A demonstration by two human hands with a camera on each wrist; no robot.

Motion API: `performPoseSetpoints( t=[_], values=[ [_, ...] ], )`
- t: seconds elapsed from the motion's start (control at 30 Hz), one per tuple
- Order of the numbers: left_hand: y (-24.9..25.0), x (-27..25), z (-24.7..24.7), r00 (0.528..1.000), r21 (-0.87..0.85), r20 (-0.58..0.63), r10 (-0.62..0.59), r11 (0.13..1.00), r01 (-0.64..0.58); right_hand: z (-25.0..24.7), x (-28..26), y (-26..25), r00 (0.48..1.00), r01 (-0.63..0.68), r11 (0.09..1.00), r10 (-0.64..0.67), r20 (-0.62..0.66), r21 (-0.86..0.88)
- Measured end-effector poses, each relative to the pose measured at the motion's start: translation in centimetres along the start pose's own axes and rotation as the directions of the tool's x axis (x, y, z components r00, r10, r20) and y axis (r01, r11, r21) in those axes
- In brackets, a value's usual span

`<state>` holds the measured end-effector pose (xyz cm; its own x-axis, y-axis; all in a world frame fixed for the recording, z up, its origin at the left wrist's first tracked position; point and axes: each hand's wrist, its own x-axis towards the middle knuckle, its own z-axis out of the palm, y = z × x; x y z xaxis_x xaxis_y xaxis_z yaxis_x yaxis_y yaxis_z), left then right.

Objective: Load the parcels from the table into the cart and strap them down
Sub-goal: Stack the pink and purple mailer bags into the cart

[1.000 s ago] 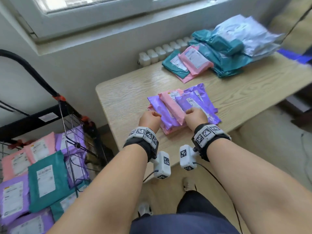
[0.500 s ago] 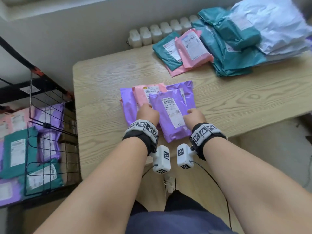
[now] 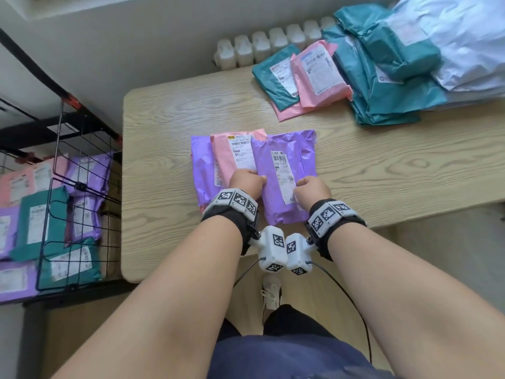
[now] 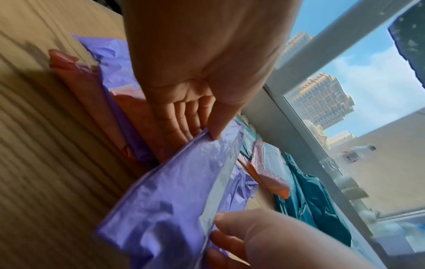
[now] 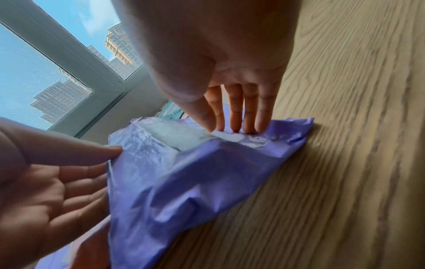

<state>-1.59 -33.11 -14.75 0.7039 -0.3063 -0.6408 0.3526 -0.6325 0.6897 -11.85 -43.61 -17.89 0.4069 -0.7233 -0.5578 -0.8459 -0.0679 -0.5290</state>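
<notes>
Three overlapping parcels lie on the wooden table (image 3: pixel 164 132): a purple one (image 3: pixel 200 160) at the bottom left, a pink one (image 3: pixel 226 151) over it, and a labelled purple parcel (image 3: pixel 281 170) on top. My left hand (image 3: pixel 247 181) pinches the top parcel's left edge (image 4: pixel 174 191), thumb above, fingers beneath on the pink one. My right hand (image 3: pixel 311 188) presses straight fingertips (image 5: pixel 234 127) and thumb on the parcel's label side (image 5: pixel 195 182), near its right edge. That parcel's near left side is raised.
The black wire cart (image 3: pixel 79 184) stands left of the table with several pink, teal and purple parcels in it. A pile of teal (image 3: pixel 273 75), pink (image 3: pixel 317 69) and white (image 3: pixel 464 36) parcels fills the table's far right. A radiator (image 3: pixel 262 47) is behind.
The fanned parcels have been turned square to the table's edge, with the labelled purple one brought on top. Both hands stayed at the stack's near end. My head has tipped down.
</notes>
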Motion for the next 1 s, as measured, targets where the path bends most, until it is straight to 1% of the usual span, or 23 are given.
performPoseSetpoints(
  t=[0.13, 0.2, 0.27, 0.33, 0.43, 0.53, 0.67, 0.7, 0.77, 0.8, 0.83, 0.9, 0.97, 1.0],
  values=[
    [0.1, 0.3, -0.8, 0.999, -0.039, -0.019, 0.036, 0.999, -0.036, -1.0, -0.5, -0.5, 0.995, 0.012, 0.999, -0.008, -0.101, 0.036],
    [0.0, 0.7, -2.2, 0.997, -0.056, -0.047, 0.055, 0.997, -0.058, -1.3, -0.9, -1.4, 0.989, 0.034, 0.998, -0.026, -0.144, 0.054],
    [0.1, 1.1, -4.0, 0.995, -0.081, -0.066, 0.069, 0.994, -0.074, -1.3, -1.4, -2.7, 0.986, 0.071, 0.995, -0.058, -0.159, 0.076],
    [0.0, 0.8, -6.0, 0.994, -0.087, -0.078, 0.077, 0.993, -0.084, -0.8, -2.3, -4.0, 0.986, 0.106, 0.988, -0.090, -0.140, 0.110],
    [-1.5, 0.7, -9.5, 0.991, -0.091, -0.116, 0.062, 0.993, -0.073, 1.0, -3.8, -6.2, 0.982, 0.168, 0.972, -0.151, -0.110, 0.162],
    [-4.1, 0.8, -13.3, 0.988, -0.164, -0.151, 0.038, 0.984, -0.063, 3.9, -5.8, -8.4, 0.969, 0.244, 0.962, -0.237, -0.073, 0.121],
    [-7.7, -1.0, -19.1, 0.971, -0.255, -0.238, 0.025, 0.963, -0.087, 8.8, -9.1, -11.8, 0.950, 0.311, 0.947, -0.311, -0.023, 0.076],
    [-8.7, -1.8, -20.7, 0.970, -0.274, -0.244, 0.024, 0.957, -0.092, 10.1, -10.1, -12.7, 0.948, 0.319, 0.945, -0.319, -0.012, 0.075],
    [-11.1, -3.2, -24.0, 0.975, -0.300, -0.219, 0.025, 0.950, -0.092, 13.1, -12.4, -14.5, 0.941, 0.337, 0.939, -0.338, 0.006, 0.070],
    [-12.3, -3.8, -25.7, 0.983, -0.317, -0.185, 0.016, 0.945, -0.075, 14.7, -13.4, -15.4, 0.937, 0.349, 0.935, -0.350, 0.010, 0.066],
    [-13.3, -4.7, -27.2, 0.990, -0.331, -0.141, -0.003, 0.943, -0.044, 16.0, -14.5, -16.2, 0.936, 0.351, 0.935, -0.352, 0.018, 0.058],
    [-16.3, -6.3, -32.0, 0.997, -0.315, -0.052, -0.062, 0.948, 0.043, 20.5, -17.1, -18.3, 0.930, 0.358, 0.932, -0.362, 0.068, 0.062],
    [-19.0, -7.4, -36.1, 0.992, -0.275, 0.042, -0.115, 0.954, 0.122, 24.4, -19.0, -19.8, 0.923, 0.362, 0.929, -0.368, 0.111, 0.072],
    [-20.5, -7.7, -38.1, 0.989, -0.269, 0.059, -0.136, 0.952, 0.147, 26.5, -20.0, -20.5, 0.917, 0.374, 0.925, -0.379, 0.125, 0.062]
  ],
)
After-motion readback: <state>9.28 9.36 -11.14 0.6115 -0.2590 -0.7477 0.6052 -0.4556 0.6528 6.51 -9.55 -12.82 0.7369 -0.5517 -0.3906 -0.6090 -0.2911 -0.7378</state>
